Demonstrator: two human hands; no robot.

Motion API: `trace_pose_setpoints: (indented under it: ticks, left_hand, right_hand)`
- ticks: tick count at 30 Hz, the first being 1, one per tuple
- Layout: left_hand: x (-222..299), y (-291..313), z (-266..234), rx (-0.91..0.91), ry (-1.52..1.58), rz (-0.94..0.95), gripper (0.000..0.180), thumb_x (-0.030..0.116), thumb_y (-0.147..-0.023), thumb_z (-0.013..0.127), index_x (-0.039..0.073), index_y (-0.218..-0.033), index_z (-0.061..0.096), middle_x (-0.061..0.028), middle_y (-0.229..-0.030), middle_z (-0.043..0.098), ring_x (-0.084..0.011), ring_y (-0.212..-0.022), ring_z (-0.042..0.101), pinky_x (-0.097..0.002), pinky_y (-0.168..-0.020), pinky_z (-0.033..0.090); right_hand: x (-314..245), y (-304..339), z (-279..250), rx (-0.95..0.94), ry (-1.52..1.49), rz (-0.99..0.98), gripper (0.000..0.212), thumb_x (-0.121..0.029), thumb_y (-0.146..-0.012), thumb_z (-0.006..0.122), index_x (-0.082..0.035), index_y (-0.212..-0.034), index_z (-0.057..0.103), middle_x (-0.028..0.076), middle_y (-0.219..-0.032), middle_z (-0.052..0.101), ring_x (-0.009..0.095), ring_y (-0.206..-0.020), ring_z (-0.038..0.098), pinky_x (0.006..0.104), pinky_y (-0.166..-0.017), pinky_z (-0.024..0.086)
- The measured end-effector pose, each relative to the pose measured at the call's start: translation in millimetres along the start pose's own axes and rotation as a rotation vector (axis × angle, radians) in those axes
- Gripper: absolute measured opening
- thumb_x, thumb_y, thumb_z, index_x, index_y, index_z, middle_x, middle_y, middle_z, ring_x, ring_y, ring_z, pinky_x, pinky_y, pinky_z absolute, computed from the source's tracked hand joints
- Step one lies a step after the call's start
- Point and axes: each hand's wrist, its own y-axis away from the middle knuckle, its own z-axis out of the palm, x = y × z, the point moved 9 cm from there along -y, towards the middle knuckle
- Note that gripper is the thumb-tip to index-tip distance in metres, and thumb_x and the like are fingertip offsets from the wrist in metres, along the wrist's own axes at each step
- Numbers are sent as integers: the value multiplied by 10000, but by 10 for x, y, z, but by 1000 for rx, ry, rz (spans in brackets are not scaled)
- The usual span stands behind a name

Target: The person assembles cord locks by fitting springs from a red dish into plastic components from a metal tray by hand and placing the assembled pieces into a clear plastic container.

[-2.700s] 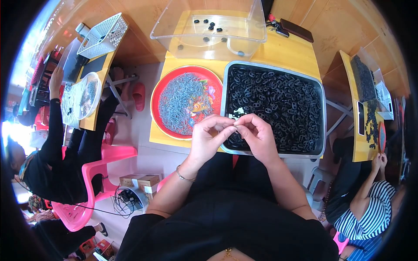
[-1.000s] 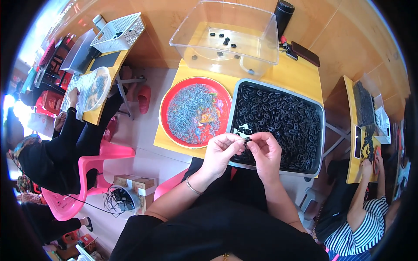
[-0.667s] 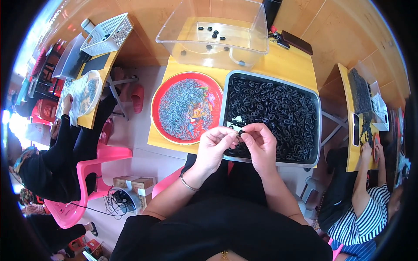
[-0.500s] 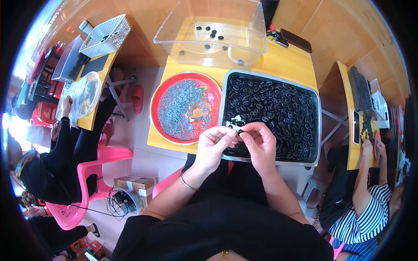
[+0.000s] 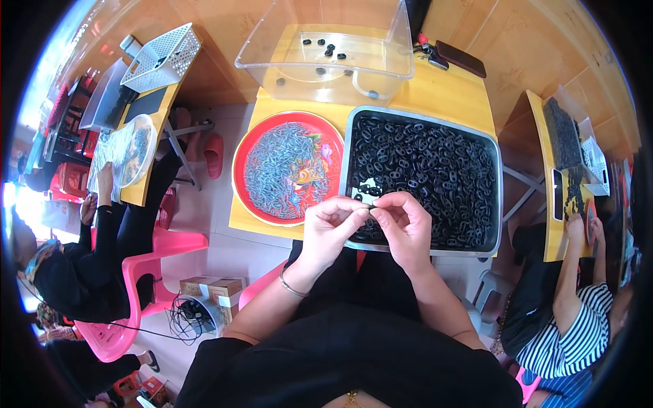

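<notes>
Above the near left edge of a metal tray [image 5: 498,204], my two hands meet at the fingertips. My right hand [image 5: 407,228] pinches a small black piece [image 5: 371,206], mostly covered by the fingers. My left hand [image 5: 330,234] is closed in a pinch against it; whatever lies between its thumb and forefinger is too small to make out. Many black oval pieces with two holes [image 5: 428,170] fill the tray, and a pale patch of its bottom shows near my fingertips. Left of it, a red round tray [image 5: 239,173] holds a heap of small silvery pins [image 5: 275,166].
A clear plastic bin [image 5: 326,75] with several black pieces stands at the back of the yellow table [image 5: 456,92]. Keys [image 5: 435,58] and a dark brown case [image 5: 461,59] lie at back right. Co-workers sit at side tables, left and right. A pink chair [image 5: 132,292] stands at left.
My fingertips have come closer together around the black piece, which is now more hidden. The view has shifted slightly. At left, a co-worker's hand has moved a little along the table edge.
</notes>
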Motion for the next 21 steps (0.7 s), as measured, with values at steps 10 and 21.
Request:
trace_pose_setpoints:
  ticks: [10,21]
  left_hand:
    - [142,-37,-4,-46,-94,35,168,-41,-781,601,-30,-949,597,-69,-833,617,-116,-790,612,-190,-685,476]
    - [372,-32,207,-114,-828,408,133,-5,-687,653,9,-806,595,-83,-769,587,-205,-701,580,-265,-603,458]
  right_hand:
    - [205,-36,-9,32,-217,147,125,-8,-818,576,14,-942,574,29,-859,588,53,-768,549,192,-705,455]
    - [311,60,-120,3,-17,190,128,9,-809,565,14,-938,571,43,-847,606,73,-732,568,199,-688,473]
